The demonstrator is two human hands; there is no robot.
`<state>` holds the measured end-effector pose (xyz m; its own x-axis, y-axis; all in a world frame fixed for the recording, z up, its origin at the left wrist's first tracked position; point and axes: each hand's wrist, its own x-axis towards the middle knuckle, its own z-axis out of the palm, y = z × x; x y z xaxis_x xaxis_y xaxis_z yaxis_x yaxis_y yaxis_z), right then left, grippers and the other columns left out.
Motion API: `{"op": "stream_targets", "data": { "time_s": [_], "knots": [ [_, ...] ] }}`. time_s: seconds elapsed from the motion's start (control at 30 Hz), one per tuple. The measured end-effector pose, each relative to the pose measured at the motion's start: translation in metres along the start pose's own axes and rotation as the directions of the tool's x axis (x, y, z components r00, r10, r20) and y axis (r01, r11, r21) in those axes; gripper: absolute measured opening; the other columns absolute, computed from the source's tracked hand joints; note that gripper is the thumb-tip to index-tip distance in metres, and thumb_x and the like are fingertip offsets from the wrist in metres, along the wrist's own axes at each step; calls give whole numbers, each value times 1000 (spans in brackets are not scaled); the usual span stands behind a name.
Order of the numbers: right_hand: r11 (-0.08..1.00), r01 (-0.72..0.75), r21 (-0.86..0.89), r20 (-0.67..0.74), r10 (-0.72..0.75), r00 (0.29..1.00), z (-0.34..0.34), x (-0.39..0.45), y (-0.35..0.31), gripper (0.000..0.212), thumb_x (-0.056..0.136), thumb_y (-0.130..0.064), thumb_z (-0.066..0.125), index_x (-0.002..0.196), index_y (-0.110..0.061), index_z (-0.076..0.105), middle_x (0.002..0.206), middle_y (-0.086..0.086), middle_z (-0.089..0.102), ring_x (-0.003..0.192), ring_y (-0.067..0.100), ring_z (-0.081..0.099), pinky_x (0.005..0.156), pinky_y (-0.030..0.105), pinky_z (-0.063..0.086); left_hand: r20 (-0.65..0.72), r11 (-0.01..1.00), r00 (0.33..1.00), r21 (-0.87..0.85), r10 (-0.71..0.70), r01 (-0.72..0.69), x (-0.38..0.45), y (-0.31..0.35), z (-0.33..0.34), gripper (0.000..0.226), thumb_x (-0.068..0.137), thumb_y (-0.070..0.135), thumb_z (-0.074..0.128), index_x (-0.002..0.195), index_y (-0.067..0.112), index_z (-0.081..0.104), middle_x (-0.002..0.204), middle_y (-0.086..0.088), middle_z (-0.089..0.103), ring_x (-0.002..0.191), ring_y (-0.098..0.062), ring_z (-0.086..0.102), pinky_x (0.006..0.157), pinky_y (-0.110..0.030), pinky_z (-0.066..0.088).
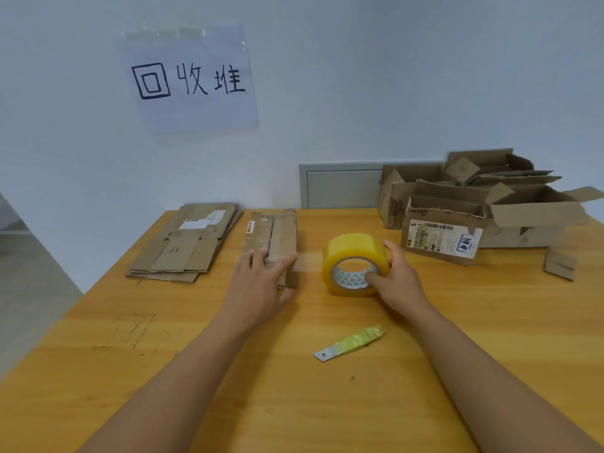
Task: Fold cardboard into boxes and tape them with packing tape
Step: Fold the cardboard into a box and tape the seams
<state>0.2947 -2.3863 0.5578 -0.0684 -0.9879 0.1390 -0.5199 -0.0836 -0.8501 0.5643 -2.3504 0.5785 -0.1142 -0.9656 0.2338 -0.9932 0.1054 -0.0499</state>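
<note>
Left hand (258, 282) flat with straight fingers pressing a small folded box (273, 243), right hand (397, 277) gripping the yellow tape roll (354, 264), thumb in its core, clear tape strip (309, 261) stretched between both hands, cutter blade (351, 343) nearer the body below the right hand, flat cardboard stack (186, 243) beyond the left.

left arm: bare forearm reaching forward from bottom left.
left hand (258, 282): palm down, fingers straight and spread, pressing flat on box (273, 246), index tip at its right edge.
right arm: bare forearm reaching in from bottom right.
right hand (397, 279): grips tape roll (354, 263), thumb inside the core, fingers curled over the outer rim.
hands: near, apart.
</note>
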Motion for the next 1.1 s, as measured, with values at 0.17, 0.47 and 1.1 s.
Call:
{"op": "stream_targets", "data": {
  "time_s": [0.17,0.47,1.1],
  "knots": [
    [996,11,-85,-297,-36,954,-23,2,7,60,85,-16,70,139,-20,45,121,4,58,117,29,52,93,44,48,4,1000,1000,-17,-26,26,0,3,0,66,94,52,47,152,47,16,156,-13,26,143,-34,22,119,-43,20],
    [997,3,-77,-387,-33,922,-37,3,22,49,87,-7,61,134,-15,54,128,11,58,118,34,53,96,43,46,7,996,998,-68,-62,62,0,3,0,63,95,48,47,151,48,19,154,-12,28,141,-32,23,118,-43,23],
    [992,-112,-59,-501,67,863,-50,-6,30,52,92,-6,57,142,-18,47,132,18,46,124,39,43,99,46,41,-168,966,964,-194,-206,173,12,15,23,32,99,45,50,130,37,50,143,-19,41,138,-42,26,117,-51,19]
  ]
}}
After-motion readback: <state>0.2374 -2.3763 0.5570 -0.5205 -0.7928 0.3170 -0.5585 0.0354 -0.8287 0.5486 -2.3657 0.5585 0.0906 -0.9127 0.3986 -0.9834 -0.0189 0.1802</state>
